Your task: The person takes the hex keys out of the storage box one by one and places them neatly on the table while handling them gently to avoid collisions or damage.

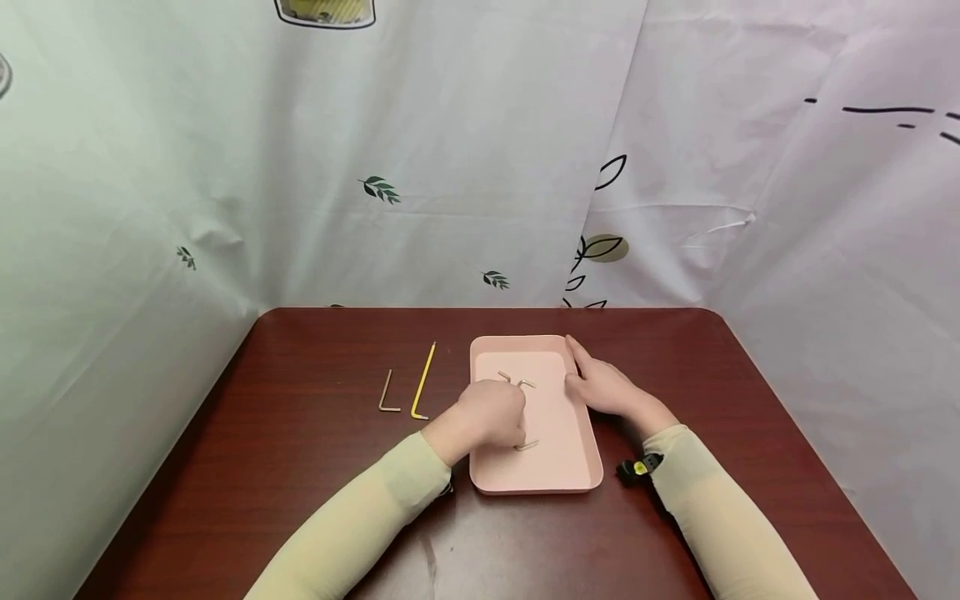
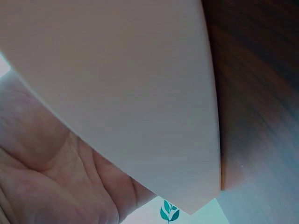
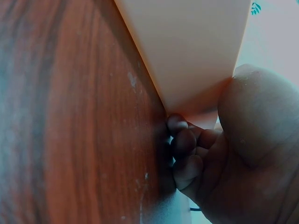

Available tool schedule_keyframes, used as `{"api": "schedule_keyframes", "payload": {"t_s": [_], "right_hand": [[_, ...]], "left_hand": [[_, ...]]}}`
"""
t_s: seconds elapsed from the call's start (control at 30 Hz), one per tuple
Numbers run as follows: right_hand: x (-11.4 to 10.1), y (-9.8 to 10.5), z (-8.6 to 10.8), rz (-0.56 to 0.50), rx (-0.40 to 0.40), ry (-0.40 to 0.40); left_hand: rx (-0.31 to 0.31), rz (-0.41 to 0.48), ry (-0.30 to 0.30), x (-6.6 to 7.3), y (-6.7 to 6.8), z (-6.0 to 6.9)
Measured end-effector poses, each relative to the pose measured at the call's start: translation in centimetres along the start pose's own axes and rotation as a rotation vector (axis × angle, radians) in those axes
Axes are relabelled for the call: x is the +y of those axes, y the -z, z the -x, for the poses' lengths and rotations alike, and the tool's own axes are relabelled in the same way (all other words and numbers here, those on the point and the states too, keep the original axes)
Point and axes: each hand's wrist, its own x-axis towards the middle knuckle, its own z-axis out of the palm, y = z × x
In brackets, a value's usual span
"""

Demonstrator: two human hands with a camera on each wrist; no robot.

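Note:
A pink rectangular tray (image 1: 558, 479) rests on the table with several L-shaped hex keys in it. My left hand (image 1: 491, 412) reaches inside with bent fingers, beside a hex key (image 1: 527, 445) near its fingertips; whether it pinches one is hidden. Two more hex keys, one (image 1: 504, 376) and another (image 1: 528, 383), are partly covered by this hand. In the left wrist view the tray wall (image 2: 140, 93) hides the fingers of the left hand (image 2: 60, 168). My right hand (image 1: 607, 387) grips the tray's right side, thumb over the rim; the right wrist view shows its curled fingers (image 3: 187, 144) against the tray.
Left of the tray, a bare metal hex key (image 1: 386, 400) and a longer yellow hex key (image 1: 423, 379) lie side by side on the dark red wooden table (image 1: 315, 450). White patterned curtains (image 1: 450, 150) hang behind and at both sides.

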Motion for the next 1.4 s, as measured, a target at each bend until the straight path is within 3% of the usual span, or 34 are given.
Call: {"api": "schedule_keyframes", "payload": {"t_s": [0.43,1.4], "right_hand": [[0.08,-0.09,0.24,-0.001,0.009,0.006],[-0.24,0.01,0.21,0.012,0.004,-0.004]], "left_hand": [[0.019,-0.030,-0.047,0.14,-0.33,-0.11],[0.028,-0.042,-0.054,0.11,-0.58,-0.11]]}}
